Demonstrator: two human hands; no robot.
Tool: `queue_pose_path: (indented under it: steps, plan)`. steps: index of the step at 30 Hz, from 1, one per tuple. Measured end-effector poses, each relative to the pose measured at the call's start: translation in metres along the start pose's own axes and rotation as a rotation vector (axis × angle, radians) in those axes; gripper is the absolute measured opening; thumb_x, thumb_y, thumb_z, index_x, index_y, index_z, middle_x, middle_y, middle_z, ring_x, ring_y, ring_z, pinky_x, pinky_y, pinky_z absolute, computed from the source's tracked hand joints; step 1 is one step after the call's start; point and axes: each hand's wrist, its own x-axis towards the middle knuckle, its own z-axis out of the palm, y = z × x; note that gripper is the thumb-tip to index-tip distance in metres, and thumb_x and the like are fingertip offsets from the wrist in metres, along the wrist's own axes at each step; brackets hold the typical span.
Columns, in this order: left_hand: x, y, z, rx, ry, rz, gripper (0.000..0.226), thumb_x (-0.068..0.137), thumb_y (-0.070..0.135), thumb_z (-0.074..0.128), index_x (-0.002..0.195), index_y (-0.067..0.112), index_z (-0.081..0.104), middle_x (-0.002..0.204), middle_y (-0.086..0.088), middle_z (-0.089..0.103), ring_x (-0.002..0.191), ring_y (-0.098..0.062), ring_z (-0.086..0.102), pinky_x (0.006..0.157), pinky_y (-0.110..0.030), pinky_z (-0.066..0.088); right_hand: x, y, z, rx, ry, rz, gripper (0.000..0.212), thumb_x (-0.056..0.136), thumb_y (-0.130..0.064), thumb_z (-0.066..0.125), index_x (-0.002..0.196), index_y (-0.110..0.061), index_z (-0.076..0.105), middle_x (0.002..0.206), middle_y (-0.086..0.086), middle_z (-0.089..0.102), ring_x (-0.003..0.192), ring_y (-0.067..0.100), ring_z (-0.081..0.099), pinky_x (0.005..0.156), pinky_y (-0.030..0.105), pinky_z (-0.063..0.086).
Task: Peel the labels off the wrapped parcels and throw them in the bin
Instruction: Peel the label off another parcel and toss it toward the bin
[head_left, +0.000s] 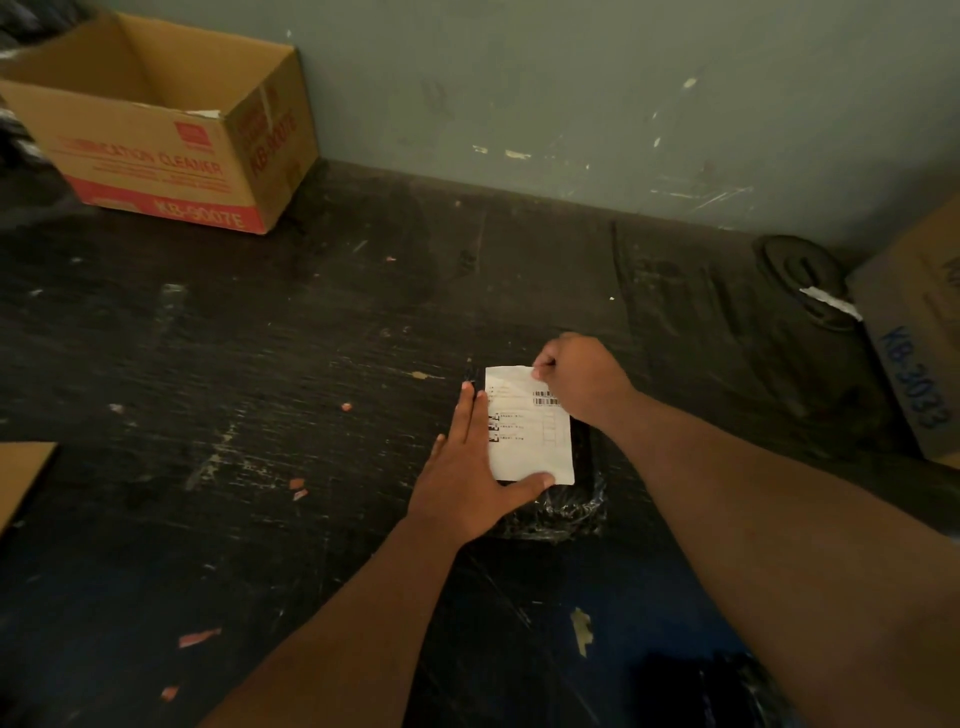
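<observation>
On the scuffed black worktop (260, 364):

1. Open brown cardboard box (156, 135), far left corner; probably the bin.
2. Black plastic-wrapped parcel (566, 512), centre, pinned flat by the left hand (467, 483), fingers spread, gripping nothing.
3. White rectangular paper label (524, 441) atop it; right hand (582, 379) pinches its far corner to peel.

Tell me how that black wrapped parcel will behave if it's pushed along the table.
The parcel probably slides easily: its wrap looks glossy. It lies flat, so rolling or tipping seems unlikely. The left hand pressing it flat suggests it would shift otherwise.
</observation>
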Motion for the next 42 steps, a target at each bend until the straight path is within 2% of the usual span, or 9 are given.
queue_pose_path:
  steps: [10, 18, 20, 24, 28, 32, 35, 38, 42]
  plan:
    - [0.001, 0.001, -0.003, -0.010, -0.001, 0.001, 0.130, 0.074, 0.082, 0.064, 0.162, 0.025, -0.013, 0.167, 0.015, -0.024, 0.156, -0.014, 0.008, 0.127, -0.051, 0.010, -0.036, 0.005, -0.019, 0.239, 0.103, -0.254, 0.011, 0.092, -0.025, 0.064, 0.095, -0.022, 0.074, 0.094, -0.007, 0.061, 0.083, 0.005, 0.056, 0.069, 0.015, 0.040]
    - [-0.008, 0.000, -0.009, -0.115, -0.055, 0.018, 0.153, 0.058, 0.072, 0.085, 0.160, 0.027, -0.018, 0.167, 0.014, -0.026, 0.156, -0.010, -0.001, 0.126, -0.048, 0.018, -0.053, -0.002, -0.030, -0.025, 0.018, -0.196, 0.041, 0.094, -0.022, 0.057, 0.135, -0.027, 0.056, 0.133, -0.002, 0.061, 0.118, 0.017, 0.058, 0.099, 0.029, 0.045]
    - [-0.012, -0.001, -0.009, -0.137, -0.045, 0.015, 0.153, 0.057, 0.070, 0.088, 0.161, 0.029, -0.015, 0.167, 0.015, -0.023, 0.156, -0.010, 0.002, 0.125, -0.048, 0.022, -0.058, -0.008, -0.033, -0.040, -0.021, -0.176, 0.042, 0.096, -0.022, 0.055, 0.138, -0.024, 0.053, 0.129, 0.001, 0.064, 0.113, 0.018, 0.061, 0.097, 0.030, 0.046]
    - [-0.014, 0.002, -0.009, -0.133, -0.049, 0.000, 0.150, 0.060, 0.064, 0.089, 0.161, 0.030, -0.017, 0.168, 0.014, -0.022, 0.156, -0.018, 0.011, 0.123, -0.051, 0.027, -0.072, -0.011, -0.035, -0.017, 0.071, -0.239, 0.021, 0.095, -0.025, 0.056, 0.109, -0.021, 0.071, 0.104, -0.001, 0.072, 0.085, 0.011, 0.062, 0.076, 0.026, 0.047]
    - [-0.012, 0.002, -0.011, -0.134, -0.043, -0.021, 0.152, 0.048, 0.077, 0.084, 0.160, 0.035, -0.011, 0.169, 0.016, -0.014, 0.154, -0.017, 0.020, 0.121, -0.054, 0.028, -0.087, -0.012, -0.052, 0.022, 0.083, -0.249, 0.017, 0.094, -0.028, 0.058, 0.103, -0.024, 0.072, 0.095, -0.002, 0.073, 0.078, 0.014, 0.067, 0.072, 0.032, 0.055]
    - [-0.013, 0.005, -0.012, -0.113, -0.061, -0.024, 0.147, 0.054, 0.072, 0.087, 0.162, 0.034, -0.005, 0.169, 0.013, -0.016, 0.154, -0.018, 0.019, 0.122, -0.055, 0.026, -0.106, -0.013, -0.062, 0.020, 0.099, -0.287, 0.017, 0.094, -0.029, 0.059, 0.104, -0.026, 0.072, 0.096, -0.005, 0.074, 0.077, 0.009, 0.067, 0.070, 0.027, 0.054]
    - [-0.012, 0.002, -0.011, -0.107, -0.021, -0.015, 0.148, 0.040, 0.089, 0.078, 0.159, 0.041, 0.004, 0.169, 0.014, 0.006, 0.150, -0.017, 0.030, 0.117, -0.059, 0.033, -0.120, -0.016, -0.074, 0.039, 0.160, -0.297, 0.018, 0.095, -0.027, 0.059, 0.105, -0.023, 0.073, 0.096, -0.007, 0.073, 0.062, -0.005, 0.058, 0.058, 0.007, 0.041]
    - [-0.010, -0.003, -0.008, -0.096, -0.007, -0.005, 0.150, 0.033, 0.097, 0.070, 0.158, 0.042, 0.008, 0.167, 0.015, 0.010, 0.149, -0.016, 0.031, 0.116, -0.060, 0.035, -0.132, -0.013, -0.082, 0.020, 0.144, -0.310, 0.017, 0.094, -0.028, 0.060, 0.105, -0.024, 0.073, 0.094, -0.008, 0.074, 0.054, -0.016, 0.051, 0.049, 0.003, 0.034]
    - [-0.013, 0.001, -0.011, -0.084, -0.016, -0.002, 0.155, 0.034, 0.097, 0.069, 0.161, 0.036, 0.004, 0.169, 0.017, -0.004, 0.153, -0.015, 0.022, 0.119, -0.058, 0.032, -0.144, -0.009, -0.083, 0.029, 0.152, -0.303, 0.017, 0.094, -0.027, 0.061, 0.105, -0.024, 0.073, 0.099, -0.007, 0.074, 0.064, -0.004, 0.058, 0.058, 0.007, 0.039]
